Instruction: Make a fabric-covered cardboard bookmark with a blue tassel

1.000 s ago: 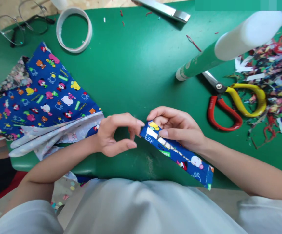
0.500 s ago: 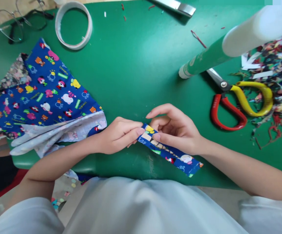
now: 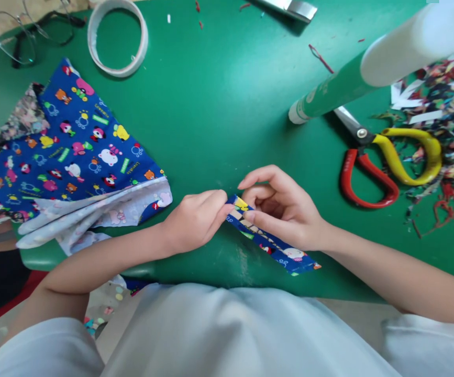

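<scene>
A narrow blue fabric strip with cartoon prints slants down to the right over the table's near side, with a pale band along its length. My left hand pinches its upper left end between thumb and fingers. Just right of that, my right hand grips the strip with the thumb on top; its index finger arches clear and the other fingertips are partly hidden. To the left lies a larger piece of blue cartoon-print fabric, its pale underside folded over at the near edge.
Scissors with red and yellow handles lie at right beside a standing green-and-white tube. Behind them is a heap of scraps. A tape roll, glasses and a metal tool lie at the far side.
The strip's lower right end has shifted slightly left and up. My left hand has turned a little, its fingers curled tighter at the strip's end. My right hand has barely moved.
</scene>
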The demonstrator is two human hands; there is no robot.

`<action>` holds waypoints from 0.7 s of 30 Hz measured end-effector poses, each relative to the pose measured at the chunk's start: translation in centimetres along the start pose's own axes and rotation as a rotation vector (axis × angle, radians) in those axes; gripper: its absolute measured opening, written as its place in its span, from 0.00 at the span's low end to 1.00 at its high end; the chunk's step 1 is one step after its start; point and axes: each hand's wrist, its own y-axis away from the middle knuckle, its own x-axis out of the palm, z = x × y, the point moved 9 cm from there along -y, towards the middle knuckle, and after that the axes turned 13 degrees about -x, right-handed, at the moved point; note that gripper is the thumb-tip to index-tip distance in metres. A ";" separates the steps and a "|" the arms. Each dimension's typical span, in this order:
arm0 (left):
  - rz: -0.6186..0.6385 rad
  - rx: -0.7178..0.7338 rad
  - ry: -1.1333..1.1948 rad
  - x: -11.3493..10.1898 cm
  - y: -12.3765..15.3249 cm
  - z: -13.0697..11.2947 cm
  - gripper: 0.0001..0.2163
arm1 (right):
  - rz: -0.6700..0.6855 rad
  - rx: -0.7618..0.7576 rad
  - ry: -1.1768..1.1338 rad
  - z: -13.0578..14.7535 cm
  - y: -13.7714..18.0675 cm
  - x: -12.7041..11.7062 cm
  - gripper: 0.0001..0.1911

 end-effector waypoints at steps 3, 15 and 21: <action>0.128 0.011 0.198 0.1 -0.3 0.3 0.17 | 0.017 0.011 -0.050 0.0 -0.1 0.2 0.14; 0.237 -0.104 0.458 0.6 -0.7 1.1 0.18 | 0.133 -0.051 0.037 0.0 -0.1 0.8 0.15; 0.127 -0.008 0.209 0.0 -0.9 0.2 0.16 | 0.141 -0.030 0.172 0.1 -0.3 0.6 0.15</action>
